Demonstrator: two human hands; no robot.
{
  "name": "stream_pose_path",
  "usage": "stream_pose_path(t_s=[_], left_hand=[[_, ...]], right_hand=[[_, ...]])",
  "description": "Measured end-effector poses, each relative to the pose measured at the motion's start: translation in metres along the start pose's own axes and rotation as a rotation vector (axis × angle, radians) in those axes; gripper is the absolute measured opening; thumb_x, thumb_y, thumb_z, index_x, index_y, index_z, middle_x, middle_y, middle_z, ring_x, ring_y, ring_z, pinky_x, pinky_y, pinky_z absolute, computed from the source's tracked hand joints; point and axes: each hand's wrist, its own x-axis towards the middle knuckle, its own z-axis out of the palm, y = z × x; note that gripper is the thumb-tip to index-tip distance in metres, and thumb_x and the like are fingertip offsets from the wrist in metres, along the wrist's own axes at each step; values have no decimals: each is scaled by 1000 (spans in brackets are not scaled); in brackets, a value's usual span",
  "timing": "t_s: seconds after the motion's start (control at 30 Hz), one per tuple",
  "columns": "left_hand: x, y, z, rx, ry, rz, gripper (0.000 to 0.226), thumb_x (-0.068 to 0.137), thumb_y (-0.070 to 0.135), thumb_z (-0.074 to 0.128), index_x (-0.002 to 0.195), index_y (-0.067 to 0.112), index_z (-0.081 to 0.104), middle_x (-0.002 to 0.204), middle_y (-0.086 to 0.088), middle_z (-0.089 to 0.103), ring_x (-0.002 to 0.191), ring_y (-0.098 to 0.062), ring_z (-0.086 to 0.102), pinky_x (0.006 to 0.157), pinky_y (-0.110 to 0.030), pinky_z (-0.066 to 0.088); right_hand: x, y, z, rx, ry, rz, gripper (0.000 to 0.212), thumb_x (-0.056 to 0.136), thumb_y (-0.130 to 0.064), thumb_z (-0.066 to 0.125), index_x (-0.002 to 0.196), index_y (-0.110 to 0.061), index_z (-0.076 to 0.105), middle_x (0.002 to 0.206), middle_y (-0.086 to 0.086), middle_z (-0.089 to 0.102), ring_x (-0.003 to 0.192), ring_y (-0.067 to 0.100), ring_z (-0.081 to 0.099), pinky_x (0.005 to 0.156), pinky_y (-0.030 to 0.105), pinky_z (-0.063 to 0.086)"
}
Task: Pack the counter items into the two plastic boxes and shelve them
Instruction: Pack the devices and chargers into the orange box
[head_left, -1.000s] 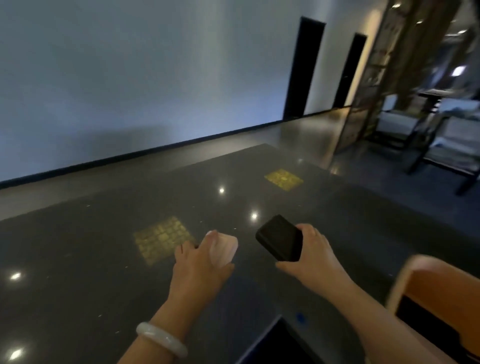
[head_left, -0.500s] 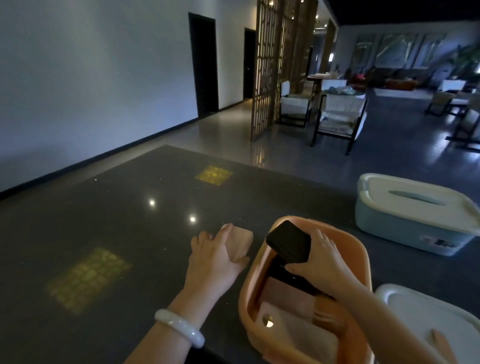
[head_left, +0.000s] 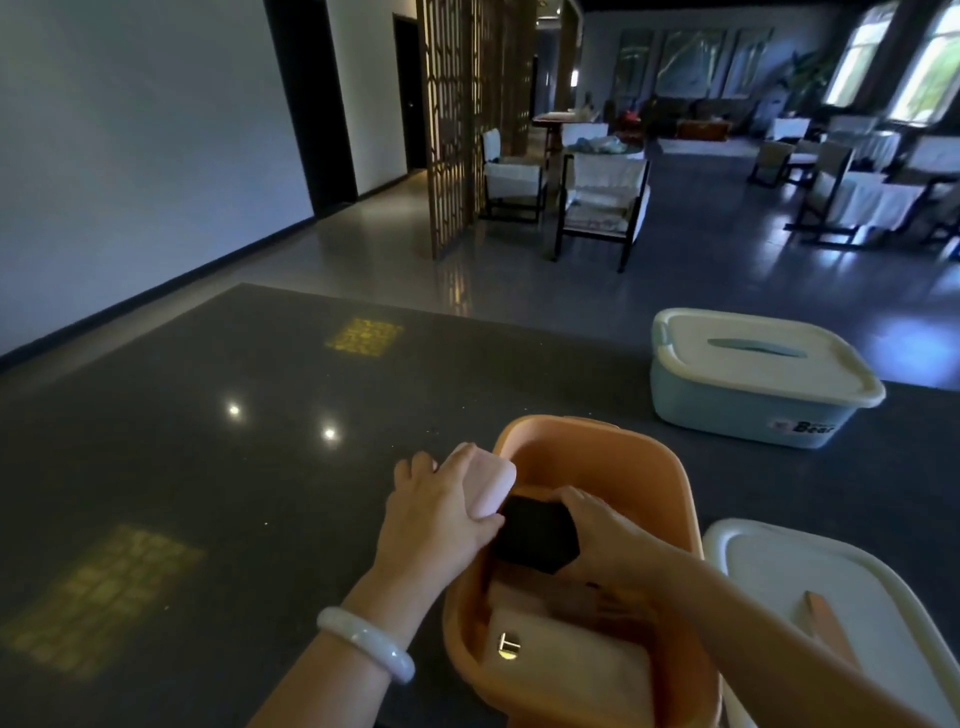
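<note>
1. Black flat block (head_left: 535, 535), tilted, in the right grip (head_left: 602, 540) inside the orange box (head_left: 670, 483)
2. Pale pink block (head_left: 491, 486) in the left grip (head_left: 441, 514), at the orange box's rim, just left of the black block
3. Orange box, open, on the surface (head_left: 208, 441), a cream pouch (head_left: 566, 670) inside nearer than both grips
4. Blue box (head_left: 743, 410), white lid on, well beyond the right grip
5. White lid (head_left: 800, 587) lying right of the right grip

The counter (head_left: 218, 415) was dark polished stone, speckled, glossy enough to mirror the ceiling lights. The orange box (head_left: 670, 483) and the blue box (head_left: 727, 405) looked like smooth plastic, the black item (head_left: 535, 535) matt. A pale bangle (head_left: 363, 642) had a glassy, jade-like sheen.
</note>
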Motion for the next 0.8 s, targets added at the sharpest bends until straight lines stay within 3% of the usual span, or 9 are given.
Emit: stream_pose_path(t_s=[0.2,0.3,0.53,0.8], left_hand=[[3,-1,3,4,-30,11,88,77,56,69,146,40,16,129,2,37,119,-15,33,89,-29,42],[4,-2,4,10,-43,10,88,77,56,69,146,41,16,129,2,37,120,-16,33,90,-30,44],[4,1,2,12,-50,9,88,77,55,70,146,40,18,130,2,39,121,-17,34,93,-32,45],[4,0,5,33,-33,9,89,77,56,69,147,39,18,130,1,39,121,-17,35,91,-31,44]], right_hand=[[0,9,11,-45,-141,0,81,55,-47,79,120,-49,30,111,-23,44,100,5,49,80,24,47],[4,11,14,-41,-188,-4,84,62,-38,81,127,-44,28,117,-19,39,105,7,45,86,28,47],[16,12,13,-27,-147,-33,64,81,-48,69,137,-31,42,131,-8,44,116,10,43,101,32,42],[24,21,18,-39,-160,-31,71,76,-49,73,138,-37,39,129,-13,40,116,9,39,100,31,39]])
